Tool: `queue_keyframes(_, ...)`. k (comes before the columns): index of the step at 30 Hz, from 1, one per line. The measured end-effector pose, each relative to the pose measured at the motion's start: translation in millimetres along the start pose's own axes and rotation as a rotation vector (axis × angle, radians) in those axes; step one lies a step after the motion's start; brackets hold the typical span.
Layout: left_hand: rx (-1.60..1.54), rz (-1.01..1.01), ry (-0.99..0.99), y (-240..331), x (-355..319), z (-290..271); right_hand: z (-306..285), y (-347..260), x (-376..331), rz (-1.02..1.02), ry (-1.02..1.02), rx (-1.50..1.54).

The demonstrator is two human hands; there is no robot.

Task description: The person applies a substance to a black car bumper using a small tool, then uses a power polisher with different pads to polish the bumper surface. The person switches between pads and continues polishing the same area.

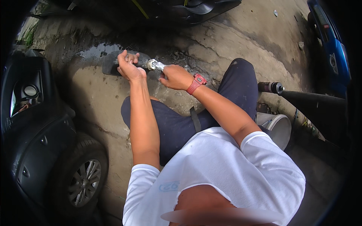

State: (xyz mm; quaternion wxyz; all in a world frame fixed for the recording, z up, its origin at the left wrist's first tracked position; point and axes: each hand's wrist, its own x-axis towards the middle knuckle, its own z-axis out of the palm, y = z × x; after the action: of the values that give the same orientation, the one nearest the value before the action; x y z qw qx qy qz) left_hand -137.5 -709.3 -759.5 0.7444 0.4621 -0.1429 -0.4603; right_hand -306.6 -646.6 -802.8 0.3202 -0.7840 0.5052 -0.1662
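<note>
My left hand point(131, 67) is wrapped from below around a dark grey, bottle-shaped container point(110, 63), which lies on its side just above the ground. Its pale, ringed neck point(151, 64) points right. Between that neck and my right hand point(176, 77) is something clear and shiny point(159, 66); whether it is running water or clear plastic, I cannot tell. My right hand is closed beside it with the fingers curled, and whatever they hold is hidden. A red wristwatch point(197, 83) is on my right wrist.
Wet, cracked concrete point(100, 52) lies under and beyond my hands. A dark car with a wheel point(85, 182) stands close at left, another dark vehicle point(200, 8) ahead, a blue one point(335, 56) at far right. By my right knee are a black cylindrical part point(268, 87) and a pale bucket point(281, 130).
</note>
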Motion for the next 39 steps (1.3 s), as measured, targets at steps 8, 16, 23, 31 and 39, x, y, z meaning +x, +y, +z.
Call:
queue_keyframes(8, 0.288, 0.492, -0.319, -8, -59, 14, 14, 11, 45, -0.157, -0.011, 0.245)
queue_keyframes(16, 0.637, 1.034, -0.628, 4, -71, 16, 11, -20, 66, -0.644, 0.257, 0.717)
queue_keyframes(23, 0.507, 0.953, -0.572, -3, -74, 14, 11, -25, 64, -0.703, 0.256, 0.748)
queue_keyframes(31, 0.818, 1.131, -0.760, 15, -83, 18, -6, -27, 65, -0.978, 0.253, 0.870)
queue_keyframes(39, 0.745, 1.100, -0.696, 15, -80, 24, -12, -19, 61, -0.703, 0.128, 0.708)
